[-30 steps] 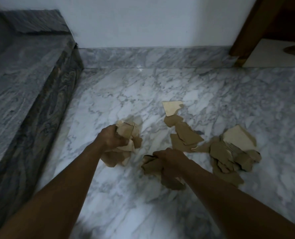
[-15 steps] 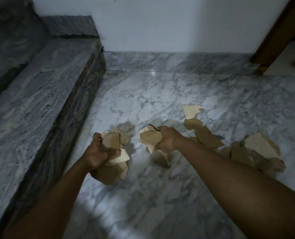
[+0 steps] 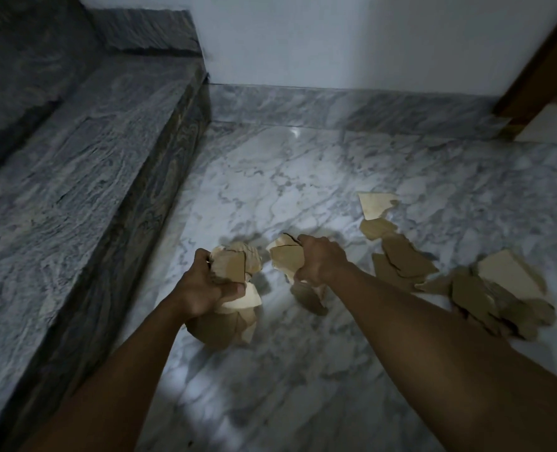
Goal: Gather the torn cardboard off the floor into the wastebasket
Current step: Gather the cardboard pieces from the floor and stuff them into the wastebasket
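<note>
Left hand [image 3: 202, 285] grips a wad of torn tan cardboard scraps [image 3: 231, 272]; right hand [image 3: 319, 262] clutches another bunch [image 3: 287, 256]. Loose brown pieces [image 3: 479, 288] lie right on grey-veined marble floor [image 3: 303, 174]. Light, stiff, slippery; pinch stacked edges. Wastebasket unseen.

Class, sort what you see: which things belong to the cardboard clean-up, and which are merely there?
Part of the job: left hand gripping a cardboard bundle; right hand gripping torn scraps; loose cardboard pile on the floor.
Just there: stone step; white wall; door frame. Wastebasket not in view.
</note>
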Motion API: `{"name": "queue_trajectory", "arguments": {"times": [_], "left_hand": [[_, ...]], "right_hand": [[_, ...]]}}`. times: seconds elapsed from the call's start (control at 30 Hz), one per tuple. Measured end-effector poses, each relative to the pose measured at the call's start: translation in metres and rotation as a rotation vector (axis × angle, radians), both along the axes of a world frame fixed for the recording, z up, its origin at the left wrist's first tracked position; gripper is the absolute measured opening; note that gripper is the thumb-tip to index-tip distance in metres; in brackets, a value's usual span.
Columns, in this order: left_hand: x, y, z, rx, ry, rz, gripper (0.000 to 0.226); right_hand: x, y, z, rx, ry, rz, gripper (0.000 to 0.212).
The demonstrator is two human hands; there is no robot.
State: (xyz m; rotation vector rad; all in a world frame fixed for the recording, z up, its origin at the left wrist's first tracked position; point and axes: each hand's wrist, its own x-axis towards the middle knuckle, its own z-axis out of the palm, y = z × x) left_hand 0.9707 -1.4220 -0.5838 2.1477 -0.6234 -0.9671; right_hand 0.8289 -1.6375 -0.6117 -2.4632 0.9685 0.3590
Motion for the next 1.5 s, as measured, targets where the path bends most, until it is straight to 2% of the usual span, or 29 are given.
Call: {"name": "queue_trajectory", "arguments": {"times": [0.13,0.2,0.27,0.3,0.33,0.37,0.4,0.43,0.5,0.63,0.73,0.8,0.87,1.0,1.03,1.1,1.13,1.17,1.27,1.33,1.5], "left_hand": [[-0.008,-0.002,0.000,-0.039,0.052,0.049,0.079],[-0.016,-0.008,0.002,-0.034,0.059,0.044,0.084],[-0.024,-0.022,0.006,-0.004,0.061,-0.032,0.070],[-0.029,-0.032,0.009,0.006,0.079,-0.082,0.060],[-0.034,-0.044,0.014,0.017,0.095,-0.128,0.055],[-0.040,-0.058,0.019,0.028,0.093,-0.172,0.054],[-0.046,-0.075,0.025,0.041,0.083,-0.207,0.055],[-0.053,-0.093,0.031,0.049,0.066,-0.243,0.052],[-0.066,-0.133,0.045,0.070,0.026,-0.319,0.040],[-0.097,-0.214,0.062,0.122,-0.091,-0.478,0.037],[-0.120,-0.258,0.069,0.177,-0.174,-0.569,0.036],[-0.126,-0.282,0.069,0.219,-0.203,-0.611,0.025],[-0.123,-0.305,0.065,0.220,-0.245,-0.628,0.023],[-0.108,-0.341,0.038,0.225,-0.285,-0.629,0.042],[-0.106,-0.347,0.033,0.227,-0.293,-0.634,0.054],[-0.098,-0.357,0.022,0.248,-0.335,-0.641,0.096],[-0.095,-0.361,0.017,0.267,-0.339,-0.646,0.107],[-0.093,-0.365,0.014,0.279,-0.342,-0.658,0.104],[-0.091,-0.370,0.000,0.298,-0.319,-0.701,0.056],[-0.089,-0.369,-0.009,0.283,-0.337,-0.704,0.035],[-0.092,-0.365,-0.010,0.251,-0.423,-0.725,0.026]], "right_hand": [[-0.031,0.003,-0.002,0.187,0.069,-0.088,0.082],[-0.055,0.001,0.002,0.214,0.115,-0.067,0.072],[-0.079,-0.015,0.011,0.228,0.143,-0.061,0.055],[-0.093,-0.029,0.023,0.200,0.176,0.015,0.051],[-0.109,-0.045,0.025,0.193,0.125,0.074,0.047],[-0.120,-0.066,0.027,0.264,0.018,-0.036,0.044],[-0.135,-0.080,0.041,0.247,-0.051,-0.036,0.046],[-0.153,-0.090,0.054,0.244,0.025,-0.051,0.053],[-0.180,-0.106,0.079,0.228,0.014,-0.326,0.049],[-0.236,-0.137,0.088,0.136,0.090,-0.403,0.042],[-0.270,-0.160,0.088,0.147,0.036,-0.497,0.035],[-0.287,-0.177,0.092,0.173,0.028,-0.588,0.042],[-0.300,-0.195,0.087,0.193,0.020,-0.656,0.058],[-0.312,-0.217,0.064,0.220,0.010,-0.811,0.067],[-0.313,-0.218,0.058,0.226,0.020,-0.838,0.072],[-0.312,-0.220,0.044,0.235,0.044,-0.857,0.084],[-0.311,-0.220,0.036,0.239,0.061,-0.850,0.086],[-0.311,-0.220,0.028,0.241,0.075,-0.847,0.081],[-0.310,-0.213,0.007,0.224,0.071,-0.858,0.059],[-0.308,-0.209,-0.003,0.184,0.063,-0.888,0.048],[-0.304,-0.202,0.009,0.137,0.056,-0.837,0.040]]}}
